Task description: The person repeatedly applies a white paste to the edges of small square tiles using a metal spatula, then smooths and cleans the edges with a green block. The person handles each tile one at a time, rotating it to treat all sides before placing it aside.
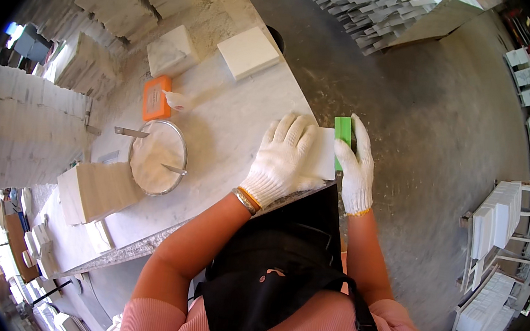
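Observation:
My left hand (pixel 282 151), in a white knitted glove, lies flat with its fingers stretched out over a white tile (pixel 324 154). The tile rests at the corner of the marble-topped table, its right end showing past my fingers. My right hand (pixel 357 169), gloved the same way, grips a green rectangular block (pixel 343 132) between thumb and fingers. That block is upright against the tile's right edge, beyond the tabletop. Its face toward the tile cannot be made out.
To the left stands a round bowl (pixel 186 160) of pale powder with metal blades in it. Behind it are an orange box (pixel 149 100) and a white slab (pixel 248 52). Stone tile stacks (pixel 30 121) crowd the far left. Racked slabs (pixel 495 219) stand across the floor at right.

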Demonstrator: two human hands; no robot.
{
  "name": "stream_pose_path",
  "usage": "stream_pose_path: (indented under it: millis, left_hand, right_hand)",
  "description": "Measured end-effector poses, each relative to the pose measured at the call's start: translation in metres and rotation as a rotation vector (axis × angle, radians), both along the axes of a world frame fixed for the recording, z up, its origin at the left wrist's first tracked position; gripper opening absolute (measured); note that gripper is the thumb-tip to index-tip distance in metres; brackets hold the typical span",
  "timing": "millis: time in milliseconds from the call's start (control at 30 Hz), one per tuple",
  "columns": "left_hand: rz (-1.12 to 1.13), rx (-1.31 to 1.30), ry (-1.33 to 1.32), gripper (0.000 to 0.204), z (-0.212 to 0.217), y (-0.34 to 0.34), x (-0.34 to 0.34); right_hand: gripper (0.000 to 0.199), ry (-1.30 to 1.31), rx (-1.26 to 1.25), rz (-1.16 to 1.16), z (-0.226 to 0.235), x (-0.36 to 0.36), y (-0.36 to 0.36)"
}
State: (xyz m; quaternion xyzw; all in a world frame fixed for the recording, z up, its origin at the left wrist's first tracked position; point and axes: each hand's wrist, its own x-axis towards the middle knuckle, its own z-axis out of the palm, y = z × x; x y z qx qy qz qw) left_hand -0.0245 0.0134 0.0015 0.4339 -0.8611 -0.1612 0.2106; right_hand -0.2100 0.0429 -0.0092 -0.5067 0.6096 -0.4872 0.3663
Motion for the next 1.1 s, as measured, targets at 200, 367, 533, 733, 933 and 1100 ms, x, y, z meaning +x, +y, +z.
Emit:
stream_pose_path:
  millis: [200, 367, 533, 733, 933, 1100]
  left_hand:
    - [0.001, -0.011, 0.022, 0.099, 0.003, 0.0, -0.002]
    - [-0.002, -0.027, 0.021, 0.098, -0.005, -0.001, -0.001]
    - [0.006, -0.041, -0.003, 0.097, -0.003, 0.0, -0.001]
    - [0.005, -0.034, 0.014, 0.098, -0.001, -0.001, -0.001]
    - [0.006, -0.019, -0.005, 0.097, 0.0, 0.0, -0.002]
    - [0.004, -0.041, 0.025, 0.098, 0.003, 0.0, -0.003]
  right_hand:
    - [0.061, 0.046, 0.014, -0.056, -0.032, -0.014, -0.021]
    - [0.065, -0.345, 0.061, -0.083, -0.02, -0.016, -0.015]
    - [0.062, 0.09, -0.042, -0.051, -0.002, 0.005, 0.002]
    - [0.06, -0.025, 0.02, -0.081, -0.032, -0.008, -0.022]
    - [0.06, 0.412, -0.203, -0.039, -0.008, 0.009, 0.005]
    - [0.061, -0.018, 0.032, -0.076, -0.04, -0.015, -0.027]
